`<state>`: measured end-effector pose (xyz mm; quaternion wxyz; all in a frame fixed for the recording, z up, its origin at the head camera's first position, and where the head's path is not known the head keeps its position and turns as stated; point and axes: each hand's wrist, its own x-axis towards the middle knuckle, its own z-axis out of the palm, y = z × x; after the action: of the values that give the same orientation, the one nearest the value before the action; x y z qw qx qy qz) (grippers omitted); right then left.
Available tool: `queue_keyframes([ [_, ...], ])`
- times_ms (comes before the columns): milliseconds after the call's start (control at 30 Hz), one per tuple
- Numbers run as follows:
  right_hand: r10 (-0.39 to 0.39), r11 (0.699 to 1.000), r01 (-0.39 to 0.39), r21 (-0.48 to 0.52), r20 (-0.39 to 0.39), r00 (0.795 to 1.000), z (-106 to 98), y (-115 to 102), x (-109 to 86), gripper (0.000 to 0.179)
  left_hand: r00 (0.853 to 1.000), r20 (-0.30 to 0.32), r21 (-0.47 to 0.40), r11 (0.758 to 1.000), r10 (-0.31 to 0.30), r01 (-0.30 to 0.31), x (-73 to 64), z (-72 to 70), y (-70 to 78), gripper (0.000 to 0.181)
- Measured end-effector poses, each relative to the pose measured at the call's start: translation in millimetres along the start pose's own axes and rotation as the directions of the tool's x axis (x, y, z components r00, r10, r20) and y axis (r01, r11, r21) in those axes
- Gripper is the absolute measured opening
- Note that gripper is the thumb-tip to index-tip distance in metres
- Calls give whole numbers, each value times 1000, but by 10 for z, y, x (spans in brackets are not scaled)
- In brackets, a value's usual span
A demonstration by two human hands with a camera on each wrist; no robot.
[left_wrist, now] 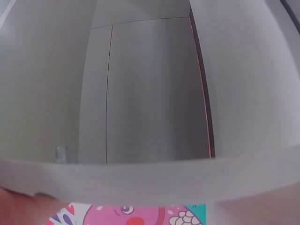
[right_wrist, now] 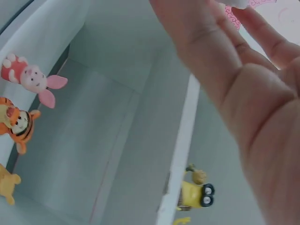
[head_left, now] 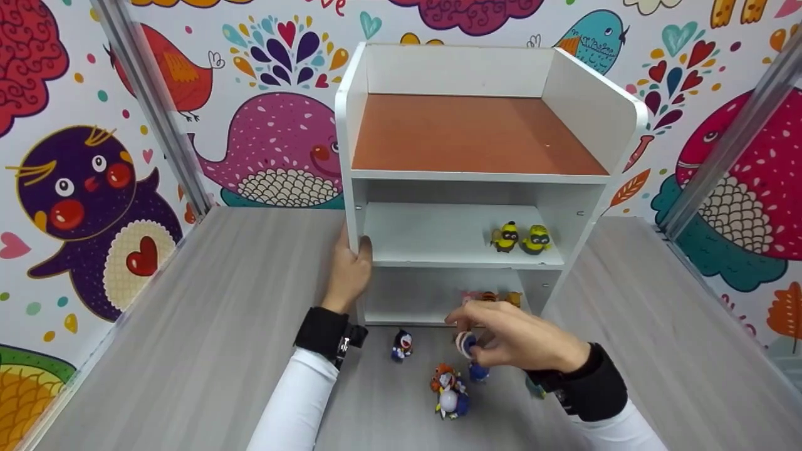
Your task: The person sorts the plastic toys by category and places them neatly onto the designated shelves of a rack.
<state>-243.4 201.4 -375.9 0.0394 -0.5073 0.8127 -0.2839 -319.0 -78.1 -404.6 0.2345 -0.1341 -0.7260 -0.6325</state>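
My left hand [head_left: 351, 275] holds the left side panel of a white shelf unit [head_left: 482, 178]; in the left wrist view part of the hand [left_wrist: 23, 207] shows below the panel's edge. In front of the bottom shelf, my right hand [head_left: 520, 335] pinches a small white-and-blue toy figurine [head_left: 465, 344] between thumb and fingers, which partly hide it. Below that hand, a blue toy [head_left: 479, 372] is on the floor. Nearby stand a black-haired figurine [head_left: 402, 346] and a cluster of colourful figurines [head_left: 449, 393]. A greenish toy [head_left: 534, 387] is half hidden under the right wrist.
Two yellow minion figurines [head_left: 520, 238] stand on the middle shelf at right. On the bottom shelf are a pink piglet figurine [right_wrist: 35, 78], an orange tiger figurine [right_wrist: 19, 123] and a yellow figurine [right_wrist: 7, 185]. The unit's top is brown, with raised white sides; a patterned wall rises behind.
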Motion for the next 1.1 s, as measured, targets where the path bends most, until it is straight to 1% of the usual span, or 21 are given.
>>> queue_keyframes([
  [67, -13, 1000, 14, 26, -14, 1000, 0, 18, 6, 47, 1000, 0, 0, 1000, -4, 4, 0, 1, 1, 60],
  [100, -29, 999, 29, 22, -29, 999, 2, 26, 9, 48, 1000, 1, -2, 1000, -6, 6, 2, 2, 1, 60],
  [200, -85, 995, 81, -50, -87, 993, 9, 37, 24, 48, 1000, 2, -11, 1000, -11, 11, 3, -2, -1, 59],
  [267, -99, 991, 88, -98, -123, 987, 16, 41, 28, 48, 1000, 0, -18, 1000, -15, 15, 5, -2, 4, 59],
  [333, -85, 990, 67, -122, -146, 986, 22, 42, 25, 44, 1000, -1, -24, 1000, -19, 19, 7, -2, 4, 60],
  [400, -60, 992, 42, -117, -159, 985, 25, 44, 19, 41, 1000, -3, -22, 1000, -21, 21, 8, -1, 4, 60],
  [500, -42, 994, 25, -104, -167, 985, 24, 46, 27, 37, 1000, -5, -13, 1000, -18, 18, 7, 1, -1, 61],
  [667, -34, 995, 19, -95, -164, 986, 18, 40, 48, 34, 1000, -11, 4, 1000, -4, 4, 8, 4, -10, 60],
  [733, -45, 996, 30, -89, -172, 984, 16, 38, 49, 33, 1000, -10, 5, 1000, 2, -2, 12, 7, -16, 60],
  [833, -92, 992, 73, -98, -196, 976, 12, 35, 50, 40, 1000, -1, -13, 1000, 0, 0, 10, 7, -23, 60],
  [933, -108, 991, 88, -101, -216, 971, 8, 24, 46, 50, 1000, 6, -30, 1000, -4, 4, 1, 4, -17, 59],
  [1000, -97, 992, 76, -98, -227, 969, 9, 13, 42, 55, 1000, 6, -32, 999, -9, 10, -2, 2, -14, 59],
  [1100, -66, 994, 42, -97, -255, 965, 10, -9, 34, 54, 1000, 7, -33, 999, -15, 16, -3, 0, -6, 60],
])
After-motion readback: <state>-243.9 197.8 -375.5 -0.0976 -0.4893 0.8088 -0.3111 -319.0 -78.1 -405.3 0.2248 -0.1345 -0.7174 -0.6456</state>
